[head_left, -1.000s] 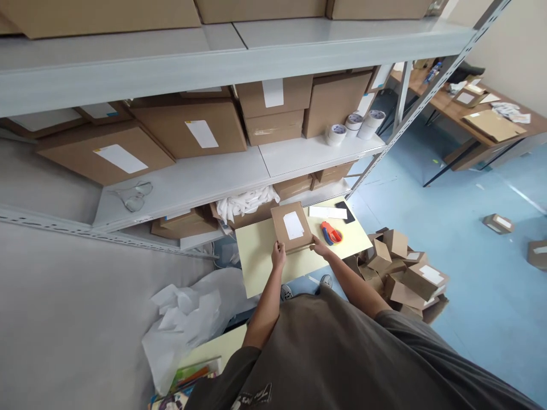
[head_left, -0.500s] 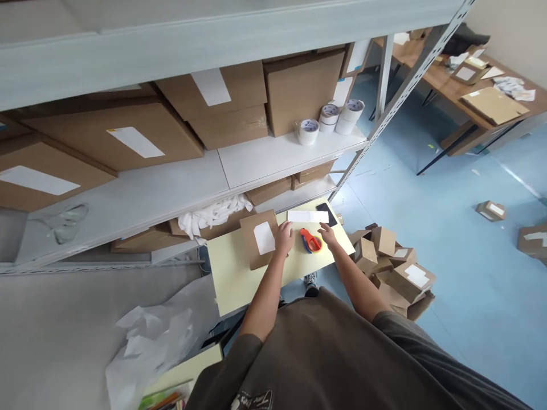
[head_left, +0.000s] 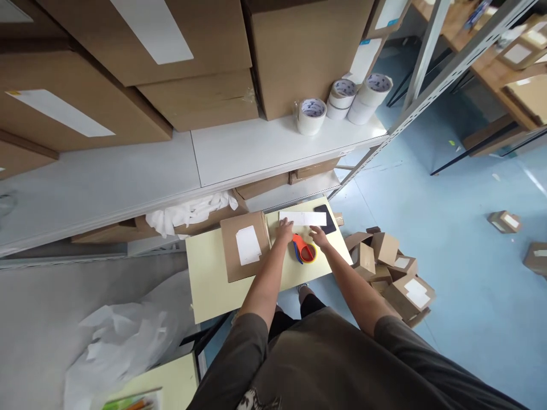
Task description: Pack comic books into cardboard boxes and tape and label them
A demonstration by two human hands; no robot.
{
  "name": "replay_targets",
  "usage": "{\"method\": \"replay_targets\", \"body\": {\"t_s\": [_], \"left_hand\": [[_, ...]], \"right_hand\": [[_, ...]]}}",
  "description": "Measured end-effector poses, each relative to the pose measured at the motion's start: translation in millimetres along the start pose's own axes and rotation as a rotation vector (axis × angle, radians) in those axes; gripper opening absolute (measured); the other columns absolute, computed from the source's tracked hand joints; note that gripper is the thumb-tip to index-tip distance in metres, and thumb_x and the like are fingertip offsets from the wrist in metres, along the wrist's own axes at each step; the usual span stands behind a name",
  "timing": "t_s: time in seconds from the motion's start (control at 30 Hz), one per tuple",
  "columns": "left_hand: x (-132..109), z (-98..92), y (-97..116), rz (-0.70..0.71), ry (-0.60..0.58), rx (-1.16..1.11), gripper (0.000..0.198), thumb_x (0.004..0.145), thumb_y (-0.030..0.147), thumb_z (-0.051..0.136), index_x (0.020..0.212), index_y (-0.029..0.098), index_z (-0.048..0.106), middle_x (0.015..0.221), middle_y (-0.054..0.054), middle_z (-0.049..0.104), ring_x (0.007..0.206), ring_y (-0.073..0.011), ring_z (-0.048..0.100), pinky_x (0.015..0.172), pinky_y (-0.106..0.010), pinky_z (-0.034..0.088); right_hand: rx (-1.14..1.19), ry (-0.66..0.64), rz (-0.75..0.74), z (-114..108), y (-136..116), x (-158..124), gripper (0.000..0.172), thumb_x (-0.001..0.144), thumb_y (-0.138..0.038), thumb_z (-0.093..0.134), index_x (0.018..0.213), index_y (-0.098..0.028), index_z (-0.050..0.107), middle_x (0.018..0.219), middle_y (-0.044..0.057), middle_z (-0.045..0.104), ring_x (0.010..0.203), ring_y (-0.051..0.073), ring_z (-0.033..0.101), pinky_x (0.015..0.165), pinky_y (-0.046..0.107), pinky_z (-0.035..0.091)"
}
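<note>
A long white paper strip [head_left: 304, 218] lies near the far edge of the pale yellow table [head_left: 209, 296]. My left hand [head_left: 285, 230] is at the strip's left end, its fingertips reaching onto the paper. Just below the strip's right part is my right hand [head_left: 319, 237], fingers apart and holding nothing. An orange-red tape dispenser [head_left: 304, 249] with blue and yellow parts rests between my forearms. To the left of my left hand, a flat brown cardboard box [head_left: 228, 250] bears a white label [head_left: 248, 245]. A black phone [head_left: 327, 221] lies partly under the strip's right end.
White tape rolls [head_left: 311, 118] stand on the grey shelf [head_left: 239, 154] beside large cartons [head_left: 307, 51]. Small cardboard boxes [head_left: 387, 256] are piled on the floor to the right. Crumpled white plastic sheeting [head_left: 123, 341] lies at lower left.
The camera view has shifted and come closer to the shelf. My left hand has moved slightly right, off the cardboard box's edge and onto the strip's left end. My right hand stays near the strip.
</note>
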State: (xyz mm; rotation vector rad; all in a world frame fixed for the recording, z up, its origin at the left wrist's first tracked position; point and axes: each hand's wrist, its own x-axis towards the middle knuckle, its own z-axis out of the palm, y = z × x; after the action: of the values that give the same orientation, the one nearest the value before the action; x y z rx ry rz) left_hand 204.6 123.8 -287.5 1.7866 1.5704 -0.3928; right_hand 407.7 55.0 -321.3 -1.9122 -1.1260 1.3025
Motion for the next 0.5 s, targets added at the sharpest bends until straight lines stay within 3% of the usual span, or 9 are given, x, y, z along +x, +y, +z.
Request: {"method": "replay_targets", "body": {"t_s": [0.2, 0.33, 0.5], "left_hand": [[-7.8, 8.7, -4.2, -0.05, 0.101, -0.047, 0.061, 0.096, 0.023, 0.065, 0.157, 0.027, 0.06, 0.177, -0.013, 0.038, 0.162, -0.0354, 0.036, 0.121, -0.047, 0.046], [-8.9, 12.6, -5.0, -0.069, 0.135, -0.057, 0.062, 0.093, 0.019, 0.066, 0.155, 0.023, 0.059, 0.169, -0.019, 0.046, 0.151, -0.0363, 0.047, 0.116, -0.045, 0.049], [-5.8, 19.4, -6.8, -0.085, 0.137, -0.067, 0.065, 0.094, 0.021, 0.066, 0.158, 0.024, 0.056, 0.175, -0.018, 0.039, 0.153, -0.0402, 0.044, 0.114, -0.048, 0.051]], "right_hand": [[-0.459, 0.203, -0.115, -32.9, -4.0, 17.1, 0.031, 0.089, -0.016, 0.059, 0.116, -0.021, 0.075, 0.13, 0.014, 0.076, 0.127, 0.032, 0.061, 0.107, 0.042, 0.051], [-0.621, 0.144, -0.087, -49.1, 1.0, 28.4, 0.03, 0.09, -0.01, 0.06, 0.114, -0.024, 0.071, 0.133, 0.014, 0.074, 0.14, 0.034, 0.052, 0.106, 0.043, 0.05], [-0.637, 0.117, -0.102, -51.0, 12.3, 31.7, 0.026, 0.089, -0.011, 0.063, 0.11, -0.026, 0.069, 0.146, 0.011, 0.069, 0.157, 0.035, 0.034, 0.117, 0.049, 0.044]]}}
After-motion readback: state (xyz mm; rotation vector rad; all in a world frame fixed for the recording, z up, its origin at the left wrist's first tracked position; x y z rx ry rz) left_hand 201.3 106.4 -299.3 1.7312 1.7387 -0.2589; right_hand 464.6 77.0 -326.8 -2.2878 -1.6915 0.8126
